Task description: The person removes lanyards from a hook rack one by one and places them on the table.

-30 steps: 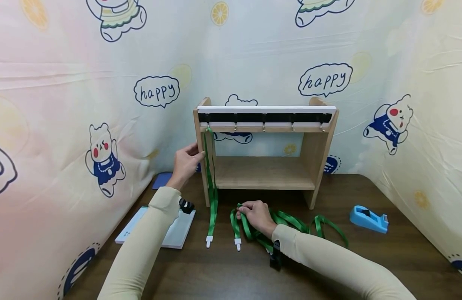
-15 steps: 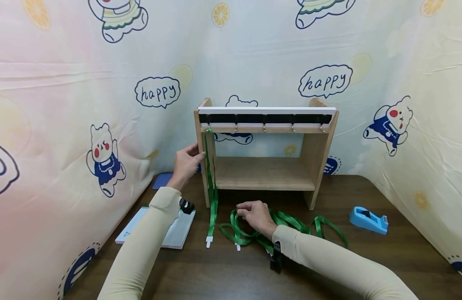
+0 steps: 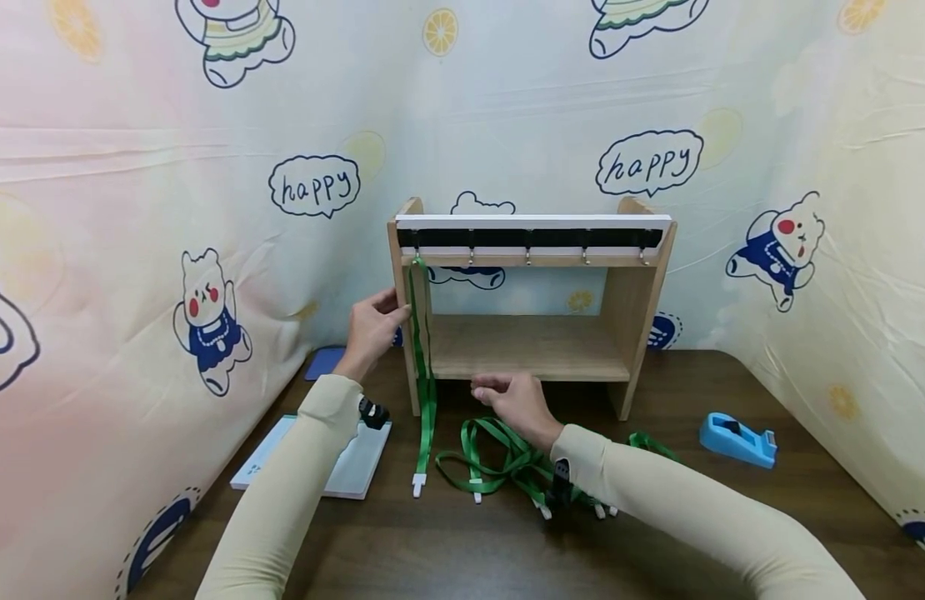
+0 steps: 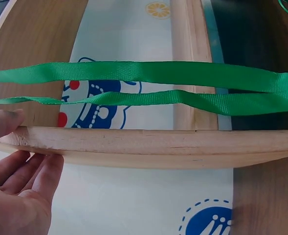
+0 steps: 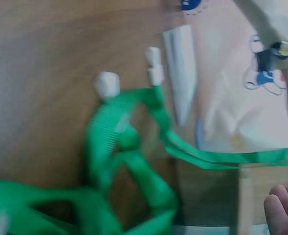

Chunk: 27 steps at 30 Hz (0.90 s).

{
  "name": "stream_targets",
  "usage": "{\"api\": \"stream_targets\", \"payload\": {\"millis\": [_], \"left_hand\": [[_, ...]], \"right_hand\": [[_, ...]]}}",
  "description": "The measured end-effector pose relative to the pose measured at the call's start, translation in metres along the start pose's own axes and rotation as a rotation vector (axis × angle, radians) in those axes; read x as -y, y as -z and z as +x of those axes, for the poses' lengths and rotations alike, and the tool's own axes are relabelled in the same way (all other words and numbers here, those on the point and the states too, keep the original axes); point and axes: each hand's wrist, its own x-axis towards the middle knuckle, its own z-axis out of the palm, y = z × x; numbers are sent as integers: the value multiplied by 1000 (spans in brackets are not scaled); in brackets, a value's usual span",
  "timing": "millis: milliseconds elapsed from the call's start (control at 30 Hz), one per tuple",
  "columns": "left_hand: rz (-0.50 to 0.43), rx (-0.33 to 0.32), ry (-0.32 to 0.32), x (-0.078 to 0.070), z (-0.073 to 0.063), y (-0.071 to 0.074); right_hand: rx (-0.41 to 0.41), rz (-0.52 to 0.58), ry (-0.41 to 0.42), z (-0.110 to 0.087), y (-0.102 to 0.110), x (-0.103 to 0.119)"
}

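A wooden desktop rack (image 3: 530, 346) stands at the back of the table with a row of small metal hooks (image 3: 528, 255). From the leftmost hook hangs a green lanyard (image 3: 427, 400), its white clip low in front. My left hand (image 3: 371, 329) grips the front edge of the rack's left side panel (image 4: 158, 147), thumb inside and fingers outside. Over the table, in front of the rack's lower shelf, is my right hand (image 3: 517, 407), its fingers loosely bent and nothing seen in them. Below it several green lanyards (image 3: 492, 483) lie looped together, partly hidden by the right forearm.
A blue tape dispenser (image 3: 737, 439) sits on the right of the table. At the left, a white box or pad (image 3: 357, 462) lies partly under the left forearm, with a flat blue item (image 3: 325, 362) behind it. Patterned cloth surrounds the table.
My right hand has let go of a lanyard loop, which dropped onto the pile, and has risen toward the rack. My left hand stays on the side panel.
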Motion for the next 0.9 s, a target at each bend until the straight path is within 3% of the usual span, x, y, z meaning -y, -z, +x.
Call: {"api": "stream_targets", "payload": {"millis": [500,900], "left_hand": [[16,0,-2,-2,1,0],[12,8,-5,-3,-1,0]], "right_hand": [[-122,99,146,35,39,64],[-136,167,213,54,40,93]]}}
